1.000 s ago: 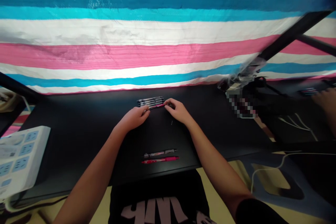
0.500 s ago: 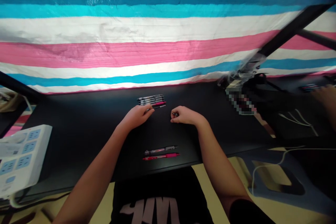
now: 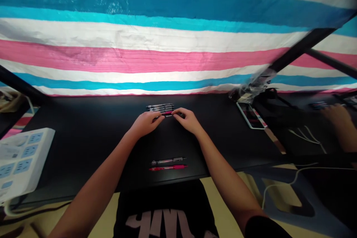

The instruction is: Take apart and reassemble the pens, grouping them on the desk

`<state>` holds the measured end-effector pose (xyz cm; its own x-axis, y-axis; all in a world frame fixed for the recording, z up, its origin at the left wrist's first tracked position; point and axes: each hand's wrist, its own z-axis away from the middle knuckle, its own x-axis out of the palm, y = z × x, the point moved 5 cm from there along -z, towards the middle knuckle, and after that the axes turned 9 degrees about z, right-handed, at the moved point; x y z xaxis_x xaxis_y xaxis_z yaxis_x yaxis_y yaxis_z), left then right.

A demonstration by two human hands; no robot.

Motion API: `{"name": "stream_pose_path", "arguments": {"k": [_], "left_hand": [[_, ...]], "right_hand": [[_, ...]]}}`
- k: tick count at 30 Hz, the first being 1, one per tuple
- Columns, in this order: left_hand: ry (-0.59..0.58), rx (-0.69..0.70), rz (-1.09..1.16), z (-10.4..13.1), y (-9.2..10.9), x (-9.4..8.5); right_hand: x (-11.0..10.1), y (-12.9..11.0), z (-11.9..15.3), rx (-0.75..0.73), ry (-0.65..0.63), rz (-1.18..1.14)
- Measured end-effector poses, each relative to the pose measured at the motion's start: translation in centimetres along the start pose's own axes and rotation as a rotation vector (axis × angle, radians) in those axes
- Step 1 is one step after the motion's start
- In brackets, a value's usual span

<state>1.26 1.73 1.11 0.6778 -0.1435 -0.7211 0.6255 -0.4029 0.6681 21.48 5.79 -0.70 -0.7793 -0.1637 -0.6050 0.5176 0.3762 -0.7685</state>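
In the middle of the frame, a thin pen piece [image 3: 168, 115] points sideways. The left hand [image 3: 147, 123] pinches its left end; the right hand [image 3: 187, 119], just as near, curls by its right end, grip unclear.

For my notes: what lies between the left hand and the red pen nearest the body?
In the head view: black tabletop, then a grey pen.

A slim pen [image 3: 168, 115], partly hidden, is held by the left fingers [image 3: 159, 119], aimed toward the right fingers [image 3: 179, 110]; just beyond, grey-and-black pens [image 3: 160, 107] and a red pen [image 3: 167, 112] are laid side by side.
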Motion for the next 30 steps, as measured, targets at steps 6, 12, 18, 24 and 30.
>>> {"name": "stream_pose_path", "arguments": {"k": [6,12,18,24,30], "left_hand": [[-0.002,-0.067,-0.011,0.0,-0.5,0.0],[0.033,-0.002,-0.023,0.0,-0.8,0.1],[0.095,0.026,0.011,0.0,-0.9,-0.2],[0.133,0.017,0.037,0.0,-0.5,-0.6],[0.091,-0.013,0.003,0.0,-0.3,-0.5]], "right_hand": [[-0.6,0.2,-0.2,0.027,0.038,-0.045],[0.6,0.5,0.0,0.202,-0.042,-0.54],[1.0,0.8,-0.2,0.302,0.036,-0.809],[1.1,0.4,0.0,0.319,-0.001,-0.737],[0.7,0.7,-0.1,0.309,0.058,-0.717]]}}
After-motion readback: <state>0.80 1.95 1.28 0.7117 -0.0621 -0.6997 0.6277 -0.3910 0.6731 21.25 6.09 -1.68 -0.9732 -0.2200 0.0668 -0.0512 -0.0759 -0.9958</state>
